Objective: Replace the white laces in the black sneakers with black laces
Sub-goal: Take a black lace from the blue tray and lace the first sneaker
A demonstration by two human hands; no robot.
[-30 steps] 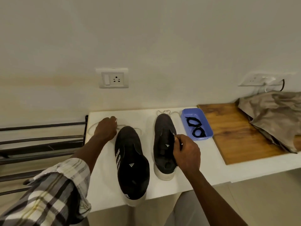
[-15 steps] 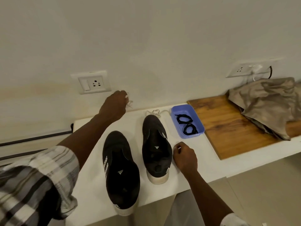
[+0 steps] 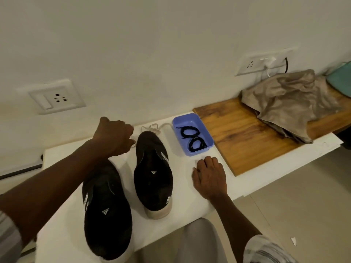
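On the white flat worktop (image 3: 182,166) two sneakers stand side by side, toes to the wall. The left black sneaker (image 3: 108,215) is nearer the front edge and the right black sneaker (image 3: 152,173) farther back. A loose white lace (image 3: 152,128) lies behind the right sneaker's toe. Right of it sits a blue rectangular plastic tray (image 3: 190,119) with coiled black laces (image 3: 191,138) in it. Just beside, farther right, a brown wooden board (image 3: 245,141) carries a crumpled beige cloth (image 3: 288,99). The left grip (image 3: 114,137) pinches lace left of that toe. The right grip (image 3: 209,177) rests before the tray.
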